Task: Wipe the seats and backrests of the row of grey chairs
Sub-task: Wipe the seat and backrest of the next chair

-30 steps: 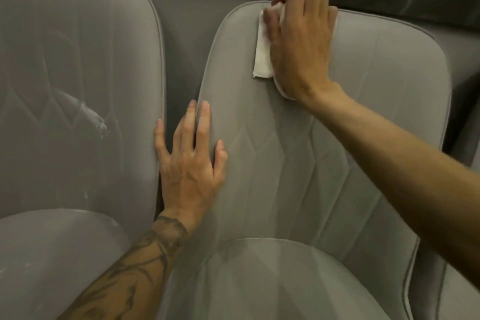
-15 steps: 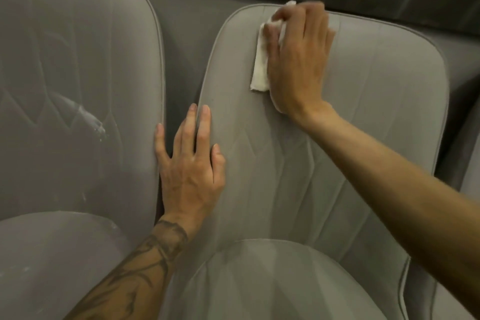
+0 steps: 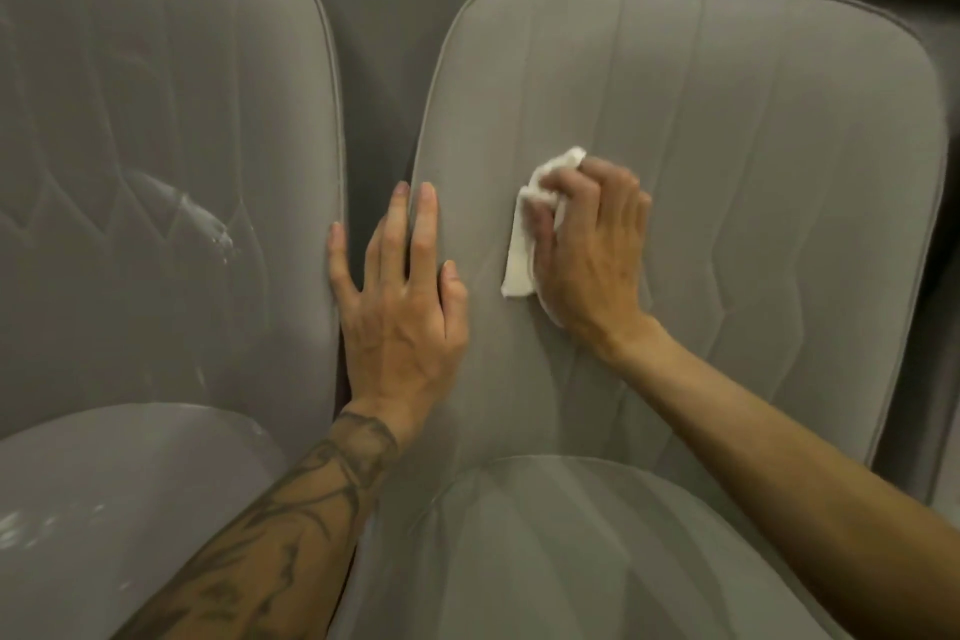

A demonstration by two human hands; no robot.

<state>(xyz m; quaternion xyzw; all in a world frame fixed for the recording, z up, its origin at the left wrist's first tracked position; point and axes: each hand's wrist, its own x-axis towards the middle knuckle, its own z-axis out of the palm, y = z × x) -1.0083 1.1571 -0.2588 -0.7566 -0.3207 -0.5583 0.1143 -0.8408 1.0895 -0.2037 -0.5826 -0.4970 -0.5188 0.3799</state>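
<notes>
on the right-hand chair's backrest [image 3: 727, 172], the right hand [image 3: 592, 250] now sits abt mid-height w/ the white cloth [image 3: 524, 250] pinned flat under curled fingers, palm pressing it to the fabric. a sec ago that hand was up at the top edge of the backrest, so it's come down in one stroke along the left-centre strip; i'd judge that strip is mostly done, while the right part of the backrest and the seat [image 3: 571, 561] below are still to do. left hand [image 3: 400, 296] is open, fingers spread, holding nothing, braced on the backrest's left edge w/ the little finger touching the left chair [image 3: 156, 172]; it hasn't moved. the left chair shows pale streaks, maybe wet smears or residue, hard to tell in this dim view.
</notes>
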